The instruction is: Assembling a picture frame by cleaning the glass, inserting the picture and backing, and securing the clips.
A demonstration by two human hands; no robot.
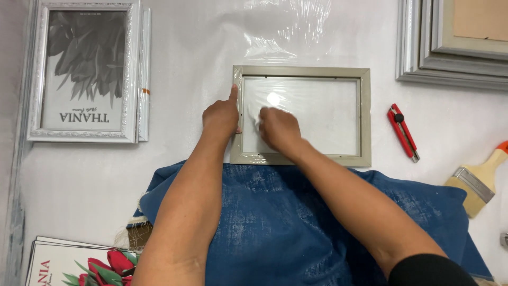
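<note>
Blue denim-like cloth [275,222] covers the near edge of the white work table [95,180], and our two bare forearms cross it toward twelve o'clock. At seven o'clock, cut off by the picture's corner, lies a stack of printed sheets [63,262] with red flowers and green leaves; beside it something brown and frayed pokes from under the cloth, too hidden to name.

Just past the cloth rests a beige picture frame [301,119], flat, its near rail touching the fabric's edge and its glass catching a spot of glare. Our left hand [221,117] is loosely closed on the frame's nine-o'clock rail, forefinger stretched along it toward the far corner. Our right hand [279,127] is clenched around a small white wad [255,114] pressed to the glass near that same rail; whether it is cloth or paper we cannot tell.

At three o'clock a red utility knife [404,132] lies on the table, well apart from the frame, and farther out a wide paintbrush [479,182] with a pale bristle head, metal band and orange-tipped handle runs off the edge.

At ten o'clock stands out a silver ornate frame [84,71] holding a grey feather print, upside down to us. Clear plastic film [286,26] crinkles at twelve o'clock. At two o'clock a stack of grey frames [450,47] is cropped by the corner.
</note>
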